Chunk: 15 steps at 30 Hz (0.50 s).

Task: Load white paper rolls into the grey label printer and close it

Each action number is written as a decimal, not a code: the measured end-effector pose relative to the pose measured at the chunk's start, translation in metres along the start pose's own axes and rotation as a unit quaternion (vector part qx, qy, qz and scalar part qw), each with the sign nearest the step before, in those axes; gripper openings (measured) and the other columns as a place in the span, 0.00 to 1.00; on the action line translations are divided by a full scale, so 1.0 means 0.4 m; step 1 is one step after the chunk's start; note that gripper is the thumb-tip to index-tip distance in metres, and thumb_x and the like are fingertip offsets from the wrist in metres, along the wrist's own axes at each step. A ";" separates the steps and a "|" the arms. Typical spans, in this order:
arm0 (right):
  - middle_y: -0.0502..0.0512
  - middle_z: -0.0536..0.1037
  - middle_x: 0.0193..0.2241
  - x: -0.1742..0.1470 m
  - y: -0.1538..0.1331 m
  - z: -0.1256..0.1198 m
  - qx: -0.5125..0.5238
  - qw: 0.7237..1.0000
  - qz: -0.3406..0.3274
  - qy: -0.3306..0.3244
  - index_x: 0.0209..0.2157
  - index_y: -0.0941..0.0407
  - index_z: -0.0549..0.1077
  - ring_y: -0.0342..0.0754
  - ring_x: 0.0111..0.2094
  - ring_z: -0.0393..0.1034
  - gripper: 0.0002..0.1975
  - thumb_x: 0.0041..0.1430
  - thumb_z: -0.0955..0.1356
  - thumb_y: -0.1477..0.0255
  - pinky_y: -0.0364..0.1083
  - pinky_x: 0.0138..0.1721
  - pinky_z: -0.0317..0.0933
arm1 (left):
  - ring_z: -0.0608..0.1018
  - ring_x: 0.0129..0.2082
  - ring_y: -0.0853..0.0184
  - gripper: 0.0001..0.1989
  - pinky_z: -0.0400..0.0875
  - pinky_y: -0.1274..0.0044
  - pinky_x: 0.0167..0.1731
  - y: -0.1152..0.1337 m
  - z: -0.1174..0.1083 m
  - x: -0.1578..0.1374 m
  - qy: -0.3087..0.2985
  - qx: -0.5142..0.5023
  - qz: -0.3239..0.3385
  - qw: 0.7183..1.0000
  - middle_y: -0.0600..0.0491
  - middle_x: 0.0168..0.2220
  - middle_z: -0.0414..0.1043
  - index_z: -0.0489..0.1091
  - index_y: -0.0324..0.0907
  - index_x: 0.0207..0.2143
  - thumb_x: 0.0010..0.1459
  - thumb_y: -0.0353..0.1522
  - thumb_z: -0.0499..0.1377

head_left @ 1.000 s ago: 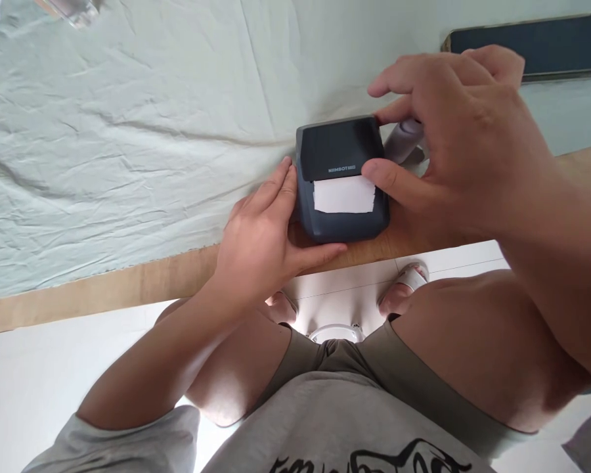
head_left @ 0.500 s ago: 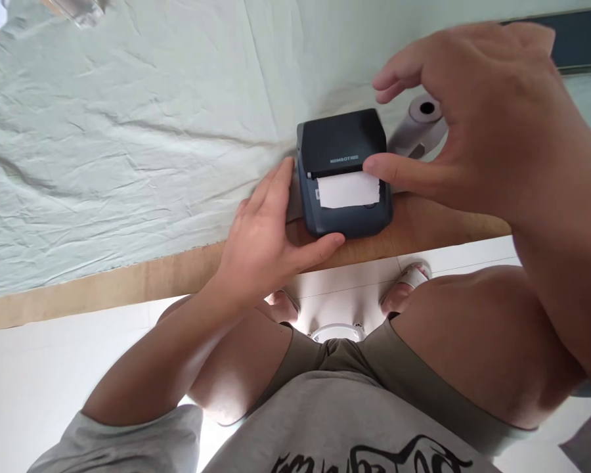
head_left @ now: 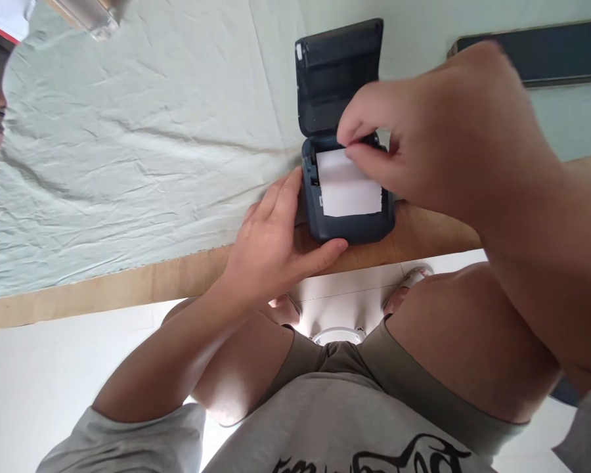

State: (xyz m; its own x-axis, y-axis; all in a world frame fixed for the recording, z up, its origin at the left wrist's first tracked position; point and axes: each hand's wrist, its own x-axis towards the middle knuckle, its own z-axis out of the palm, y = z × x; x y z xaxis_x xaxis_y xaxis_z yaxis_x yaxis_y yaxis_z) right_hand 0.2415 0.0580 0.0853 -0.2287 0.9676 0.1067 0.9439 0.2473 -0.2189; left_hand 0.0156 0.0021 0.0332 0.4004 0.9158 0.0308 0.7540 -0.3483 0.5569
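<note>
Your left hand (head_left: 270,243) braces the printer (head_left: 347,210), fingers spread, so your right hand's (head_left: 443,138) grip can pinch the paper (head_left: 347,187) under the raised lid (head_left: 337,72).

A dark printer (head_left: 347,223) sits at the near edge of a wooden table (head_left: 128,286), its lid (head_left: 337,72) raised. The left hand (head_left: 270,240) braces its left side. The right hand (head_left: 443,131) pinches the white paper (head_left: 347,187) at the opening. A pale cloth (head_left: 128,144) covers the table's far side.
</note>
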 end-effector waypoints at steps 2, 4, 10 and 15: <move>0.55 0.64 0.26 0.024 -0.003 0.001 -0.010 0.999 0.000 -0.045 0.45 0.48 0.83 0.41 0.38 0.67 0.13 0.60 0.71 0.63 0.54 0.58 0.70 | 0.72 0.73 0.44 0.52 0.69 0.54 0.73 -0.004 0.002 0.000 0.001 0.003 -0.003 1.000 0.36 0.73 0.68 0.56 0.32 0.77 0.61 0.54 0.63; 0.53 0.66 0.27 0.047 -0.009 -0.004 -0.015 0.996 -0.008 -0.089 0.43 0.49 0.83 0.42 0.41 0.71 0.12 0.56 0.76 0.64 0.54 0.60 0.72 | 0.73 0.72 0.44 0.52 0.70 0.53 0.73 -0.007 0.003 -0.001 0.004 0.004 0.000 1.000 0.35 0.72 0.70 0.56 0.32 0.77 0.62 0.55 0.63; 0.49 0.65 0.23 0.093 -0.050 -0.020 -0.019 0.983 -0.005 -0.185 0.38 0.56 0.81 0.43 0.46 0.77 0.17 0.45 0.82 0.72 0.51 0.62 0.74 | 0.74 0.72 0.46 0.46 0.72 0.56 0.71 -0.010 0.002 -0.001 0.011 0.000 0.020 1.000 0.38 0.72 0.70 0.59 0.38 0.74 0.64 0.55 0.62; 0.46 0.68 0.26 0.075 0.011 -0.035 0.109 0.989 -0.027 -0.098 0.37 0.55 0.81 0.33 0.43 0.74 0.17 0.43 0.81 0.76 0.33 0.47 0.69 | 0.73 0.73 0.45 0.46 0.71 0.55 0.72 -0.014 -0.002 -0.003 0.002 0.005 0.028 1.000 0.39 0.73 0.68 0.58 0.41 0.74 0.65 0.57 0.63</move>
State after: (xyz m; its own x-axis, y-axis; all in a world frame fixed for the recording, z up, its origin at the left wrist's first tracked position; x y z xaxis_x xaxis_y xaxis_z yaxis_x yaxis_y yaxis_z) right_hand 0.2420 0.0872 0.1013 -0.3398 0.9385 -0.0617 0.8601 0.2836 -0.4240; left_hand 0.0106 0.0033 0.0310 0.4389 0.8962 0.0653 0.7362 -0.4003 0.5456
